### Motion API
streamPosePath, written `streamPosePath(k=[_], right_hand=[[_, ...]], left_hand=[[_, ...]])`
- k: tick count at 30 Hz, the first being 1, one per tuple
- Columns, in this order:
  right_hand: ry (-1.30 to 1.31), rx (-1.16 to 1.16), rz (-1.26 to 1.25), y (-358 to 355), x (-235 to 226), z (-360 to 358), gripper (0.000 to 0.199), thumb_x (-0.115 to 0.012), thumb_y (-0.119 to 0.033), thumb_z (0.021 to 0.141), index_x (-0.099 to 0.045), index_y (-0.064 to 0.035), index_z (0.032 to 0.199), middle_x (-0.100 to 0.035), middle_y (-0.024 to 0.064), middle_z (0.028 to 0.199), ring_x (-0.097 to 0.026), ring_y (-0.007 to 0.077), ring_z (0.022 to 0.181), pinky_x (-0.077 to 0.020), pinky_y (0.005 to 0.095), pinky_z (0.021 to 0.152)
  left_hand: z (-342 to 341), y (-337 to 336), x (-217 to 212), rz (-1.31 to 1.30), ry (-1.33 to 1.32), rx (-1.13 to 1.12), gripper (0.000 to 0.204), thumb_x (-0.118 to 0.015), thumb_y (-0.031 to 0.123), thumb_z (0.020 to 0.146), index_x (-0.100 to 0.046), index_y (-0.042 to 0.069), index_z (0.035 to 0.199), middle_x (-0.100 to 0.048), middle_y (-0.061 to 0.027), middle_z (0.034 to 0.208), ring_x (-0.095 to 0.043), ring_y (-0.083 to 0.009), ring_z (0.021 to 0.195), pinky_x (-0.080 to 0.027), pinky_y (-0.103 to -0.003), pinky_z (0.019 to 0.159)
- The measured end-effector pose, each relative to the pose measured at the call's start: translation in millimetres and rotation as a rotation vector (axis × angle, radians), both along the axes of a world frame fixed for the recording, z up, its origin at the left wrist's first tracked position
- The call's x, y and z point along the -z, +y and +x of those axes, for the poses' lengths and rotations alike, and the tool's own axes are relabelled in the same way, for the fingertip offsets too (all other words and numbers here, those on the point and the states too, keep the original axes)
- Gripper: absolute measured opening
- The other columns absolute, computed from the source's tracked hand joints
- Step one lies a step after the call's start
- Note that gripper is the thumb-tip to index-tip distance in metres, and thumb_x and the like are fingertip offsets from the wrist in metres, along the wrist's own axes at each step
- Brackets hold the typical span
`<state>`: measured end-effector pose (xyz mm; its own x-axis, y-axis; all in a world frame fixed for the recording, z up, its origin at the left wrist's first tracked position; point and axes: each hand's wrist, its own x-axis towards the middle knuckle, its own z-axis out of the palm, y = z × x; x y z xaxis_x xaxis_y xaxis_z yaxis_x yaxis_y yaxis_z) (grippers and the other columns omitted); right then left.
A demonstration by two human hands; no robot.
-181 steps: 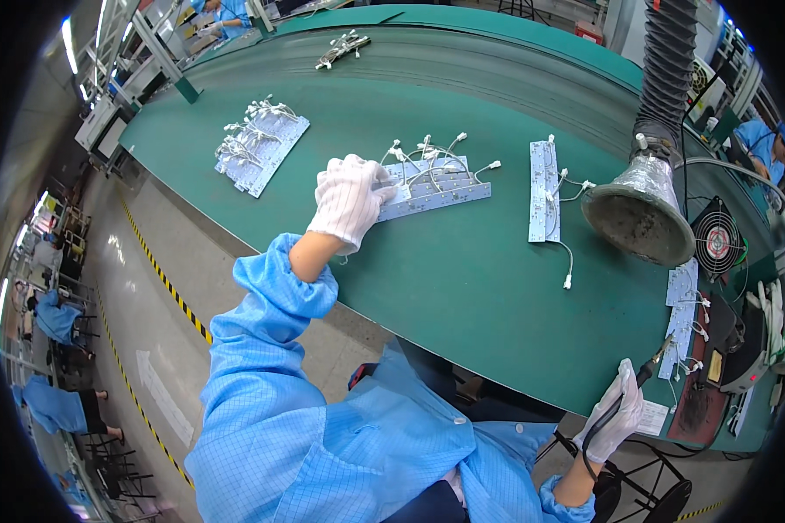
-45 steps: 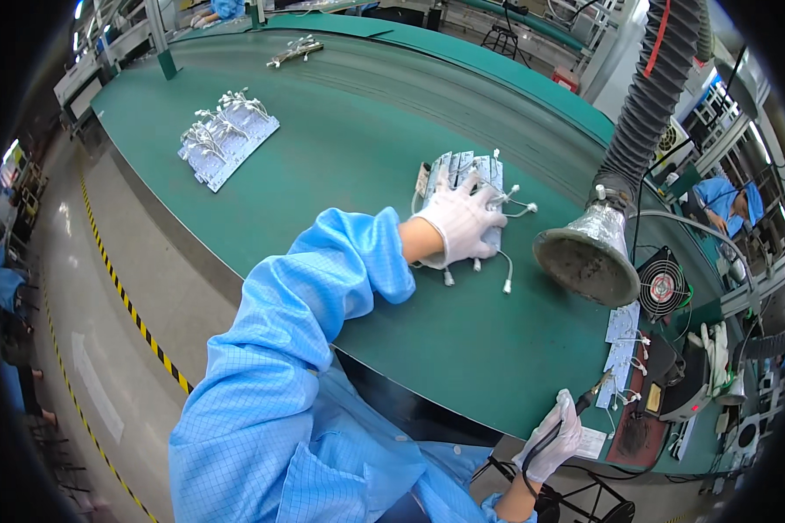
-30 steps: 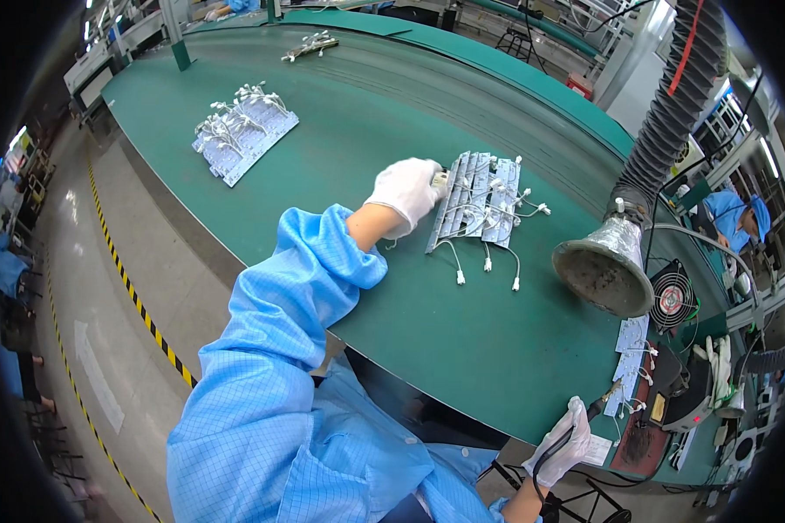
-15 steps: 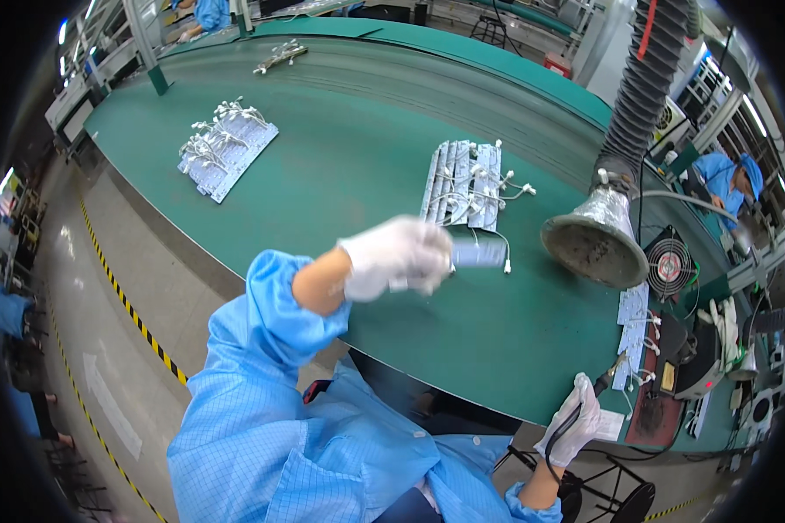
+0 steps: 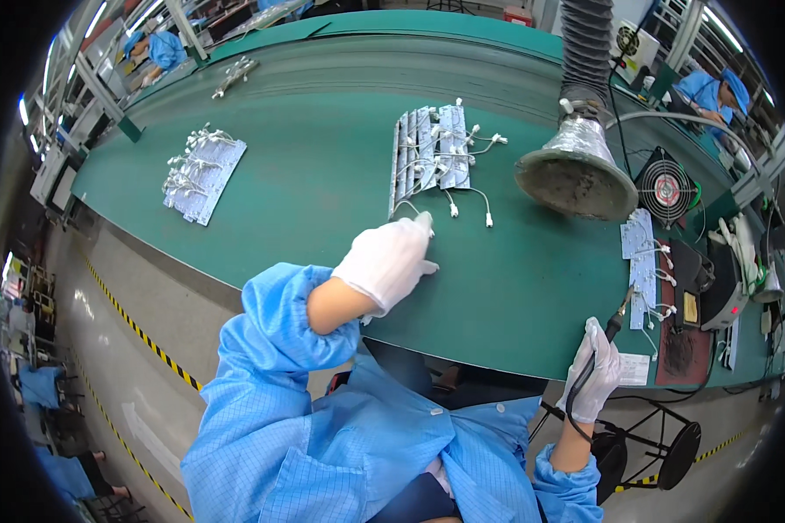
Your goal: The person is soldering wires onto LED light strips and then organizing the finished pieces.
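White-gloved left hand [image 5: 391,261] above belt [image 5: 314,200], two board stacks [image 5: 432,159], right hand [image 5: 595,375] gripping iron [image 5: 617,318]

L hand [image 5: 386,261] gloved, raised, fingers loosely curled; R hand [image 5: 595,373] gloved, low, fingers closed in grip.

A single head-worn fisheye view looks steeply down and forward from above the person's chest, facing across the green bench [image 5: 305,183] toward 12 o'clock. The blue sleeves enter from the lower edge, close under the lens; the left hand [image 5: 388,261] sits near centre, the right hand [image 5: 595,375] low at 4 o'clock. The bench's straight edges bow toward the dark round rim. The extraction hood [image 5: 576,179] at 2 o'clock is at middle distance; other workstations at 11 and 1 o'clock lie far off. The floor shows at 8 o'clock.
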<state>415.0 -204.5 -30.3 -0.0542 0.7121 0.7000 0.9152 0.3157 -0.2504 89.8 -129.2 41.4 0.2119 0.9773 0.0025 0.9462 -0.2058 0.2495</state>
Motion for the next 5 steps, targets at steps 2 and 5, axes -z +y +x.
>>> streamPosePath(k=[2, 5], right_hand=[[0.018, 0.004, -0.008, 1, -2, 0, 0.025, -0.06, 0.003, 0.084, -0.061, -0.0039, 0.109, -0.069, 0.0131, 0.098, -0.065, 0.0317, 0.081, -0.0502, 0.0399, 0.074], [-0.011, 0.011, -0.007, -2, 1, 1, 0.03, -0.06, 0.002, 0.086, -0.06, -0.0094, 0.114, -0.068, 0.0142, 0.104, -0.065, 0.0302, 0.085, -0.0503, 0.0389, 0.076]], left_hand=[[-6, 0, -6, 0.012, -0.047, -0.058, 0.044, -0.069, 0.028, 0.08, -0.054, 0.003, 0.113, -0.065, -0.0181, 0.091, -0.064, -0.035, 0.086, -0.051, -0.042, 0.074], [-15, 5, -5, -0.135, 0.089, -0.128, 0.049, -0.067, 0.032, 0.082, -0.053, 0.005, 0.12, -0.066, -0.0192, 0.101, -0.064, -0.0355, 0.093, -0.05, -0.043, 0.081]])
